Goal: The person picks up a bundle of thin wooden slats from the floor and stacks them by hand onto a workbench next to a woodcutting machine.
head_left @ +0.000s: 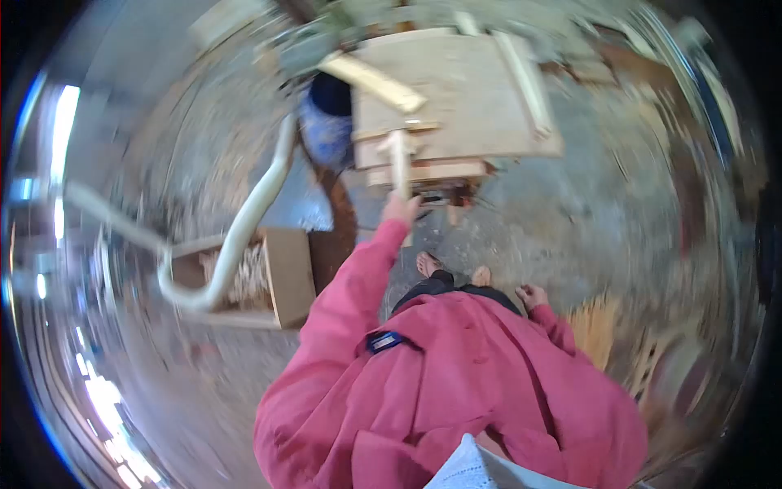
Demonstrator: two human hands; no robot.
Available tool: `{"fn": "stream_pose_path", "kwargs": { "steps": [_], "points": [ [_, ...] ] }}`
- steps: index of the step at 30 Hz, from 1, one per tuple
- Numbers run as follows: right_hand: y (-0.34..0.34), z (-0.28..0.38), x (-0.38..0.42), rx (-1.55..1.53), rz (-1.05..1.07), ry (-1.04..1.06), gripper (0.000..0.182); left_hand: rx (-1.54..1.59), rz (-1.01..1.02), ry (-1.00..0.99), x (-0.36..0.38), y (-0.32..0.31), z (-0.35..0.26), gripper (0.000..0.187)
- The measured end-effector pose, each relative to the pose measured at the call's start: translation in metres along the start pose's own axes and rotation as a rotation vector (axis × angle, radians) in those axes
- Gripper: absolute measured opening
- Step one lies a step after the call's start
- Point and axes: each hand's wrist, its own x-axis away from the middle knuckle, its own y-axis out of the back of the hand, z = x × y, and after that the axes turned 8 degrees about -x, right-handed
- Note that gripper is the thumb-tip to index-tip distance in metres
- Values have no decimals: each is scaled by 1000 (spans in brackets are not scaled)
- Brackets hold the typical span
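My left hand (399, 209) reaches forward to the near side of a worktable, its fingers closed round the near end of a pale wooden strip (400, 163). The strip's far end lies over the table's near part, close to a thin wooden crosspiece (397, 129). Behind that, a longer light-coloured plank (375, 81) lies slantwise over the left edge of the tabletop (464, 90). My right hand (533, 296) hangs low beside my body, with loosely bent fingers somewhat apart. Nothing shows in it, though the picture is smeared there.
Left of the table stands a blue container (322, 130) with a dark opening. A pale flexible hose (252, 212) curves into a wooden box (293, 277) holding wood scraps or shavings. A long strip (523, 85) lies along the table's right side. Bare feet (428, 263) stand below the table.
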Motion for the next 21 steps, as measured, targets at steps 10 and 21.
{"fn": "stream_pose_path", "kwargs": {
  "steps": [10, 21],
  "points": [
    [-21, -126, 151, -278, -368, -449, 45, 181, 118, -204, 24, -88, 148, 30],
    [-252, -98, 308, -486, -461, -836, 47, -334, 745, -347, 12, -102, 99, 32]
  ]
}}
